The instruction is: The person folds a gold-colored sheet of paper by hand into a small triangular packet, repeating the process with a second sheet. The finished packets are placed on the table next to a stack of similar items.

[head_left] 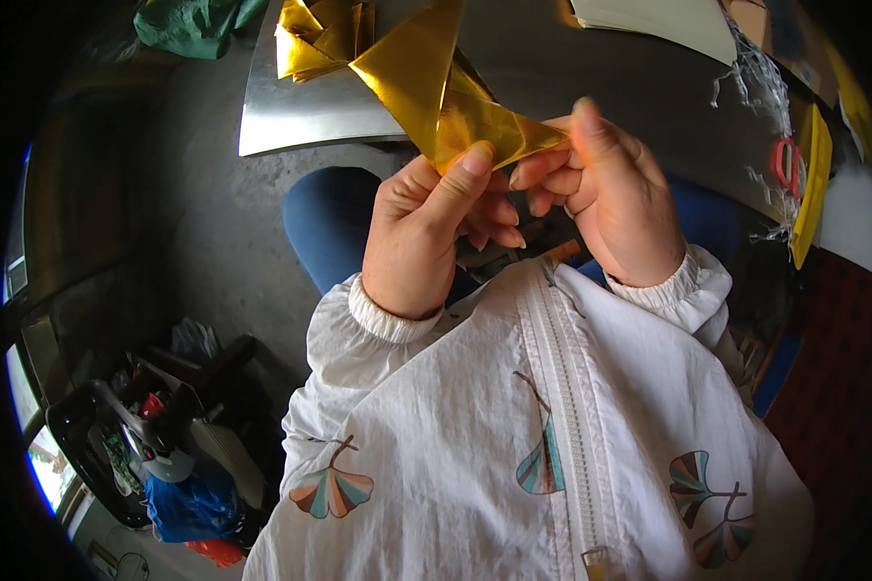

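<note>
"Gold foil piece [407, 77]: being held where?"

"Hanging between both hands at the near edge of the metal table [310, 121], in front of the blue-trousered knees [329, 218]. Pointing one broad part toward the far side and tapering to a thin tip on the right."

"And being gripped how?"

"By the left hand [416, 228], pressing a thumb onto the near edge, with fingers curled loosely below; probably for keeping the folded layers flat. By the right hand [625, 203], pinching the thin tip between thumb and forefinger, leaving no visible gap; likely for holding that end straight."

"Closing equally on both sides?"

"Closing snugly on the right, bending the other fingers away from the foil. On the left, pinning with the thumb but not being able to tell how firmly, for lack of a view beneath the foil."

"Seeing anything else close by?"

"Seeing folded gold foil [315, 44] on the table at the far left, perhaps sitting there for staying out from under the hands. Seeing also a red looped handle [786, 167] on the right, lying beside a yellow strip [811, 184], and pale sheets [663, 21] on the far right, seemingly being kept to one side."
</note>
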{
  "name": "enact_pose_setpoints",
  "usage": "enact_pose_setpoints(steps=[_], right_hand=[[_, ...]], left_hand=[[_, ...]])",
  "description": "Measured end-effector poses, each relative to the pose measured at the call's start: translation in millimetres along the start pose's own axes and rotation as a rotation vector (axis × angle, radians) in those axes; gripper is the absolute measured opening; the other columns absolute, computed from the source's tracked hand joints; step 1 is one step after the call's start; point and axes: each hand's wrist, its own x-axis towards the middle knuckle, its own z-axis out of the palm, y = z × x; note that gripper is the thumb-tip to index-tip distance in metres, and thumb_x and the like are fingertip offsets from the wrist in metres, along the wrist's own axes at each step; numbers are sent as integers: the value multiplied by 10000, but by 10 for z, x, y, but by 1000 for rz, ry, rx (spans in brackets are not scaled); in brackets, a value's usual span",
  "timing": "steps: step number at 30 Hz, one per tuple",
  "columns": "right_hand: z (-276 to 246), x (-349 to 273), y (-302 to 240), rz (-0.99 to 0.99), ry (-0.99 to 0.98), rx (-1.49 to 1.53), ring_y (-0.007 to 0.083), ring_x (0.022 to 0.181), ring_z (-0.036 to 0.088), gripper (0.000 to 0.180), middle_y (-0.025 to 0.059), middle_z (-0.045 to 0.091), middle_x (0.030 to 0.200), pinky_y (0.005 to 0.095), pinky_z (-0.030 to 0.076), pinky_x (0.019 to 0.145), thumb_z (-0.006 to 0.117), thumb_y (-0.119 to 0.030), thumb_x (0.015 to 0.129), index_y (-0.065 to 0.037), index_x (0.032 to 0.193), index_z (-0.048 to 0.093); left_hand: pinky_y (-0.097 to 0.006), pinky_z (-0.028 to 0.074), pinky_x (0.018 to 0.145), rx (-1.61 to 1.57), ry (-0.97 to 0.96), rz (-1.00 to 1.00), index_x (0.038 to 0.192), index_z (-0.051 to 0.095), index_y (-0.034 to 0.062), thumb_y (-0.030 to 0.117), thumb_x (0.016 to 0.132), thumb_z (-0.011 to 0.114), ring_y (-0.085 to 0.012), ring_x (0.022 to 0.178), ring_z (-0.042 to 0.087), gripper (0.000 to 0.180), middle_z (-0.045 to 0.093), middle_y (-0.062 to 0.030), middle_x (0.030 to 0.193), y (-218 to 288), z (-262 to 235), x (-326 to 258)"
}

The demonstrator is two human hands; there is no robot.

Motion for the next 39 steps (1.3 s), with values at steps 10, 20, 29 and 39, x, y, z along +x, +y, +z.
enact_pose_setpoints(steps=[10, 20, 29, 39], right_hand=[[36, 95, 157, 5, 15, -47, 35, 540, 447, 190, -34, 554, 656, 176, 362, 505, 642, -246, 937, -58, 910, 639], [-62, 222, 200, 83, -15, -20, 40, 512, 423, 178, -24, 550, 649, 190, 332, 474, 629, -219, 939, -41, 943, 643], [-178, 487, 323, 187, -11, -124, 49, 561, 514, 271, -8, 572, 682, 183, 376, 481, 558, -298, 976, -38, 983, 633], [-314, 1313, 259, -69, -12, -1143, 281, 581, 588, 440, 149, 612, 623, 381, 464, 570, 546, -356, 942, 22, 742, 646]], left_hand=[[-231, 532, 569, 240, -97, -37, 983, 644, 42, 284, 1001, 539, -117, 601, 632, 264, 676, -52, 768, -13, -42, 80], [-210, 492, 615, 279, -91, -55, 976, 644, 48, 313, 989, 562, -124, 712, 681, 277, 706, -55, 834, -85, -151, 166], [-191, 402, 531, 97, 133, -17, 854, 651, 64, 322, 954, 624, -103, 608, 615, 278, 650, -21, 769, -261, -310, 431], [-451, 292, 1095, 1510, 373, 838, 1328, 536, 87, 163, 936, 552, -294, 1321, 446, 399, 552, -115, 1353, -256, -555, 768]])
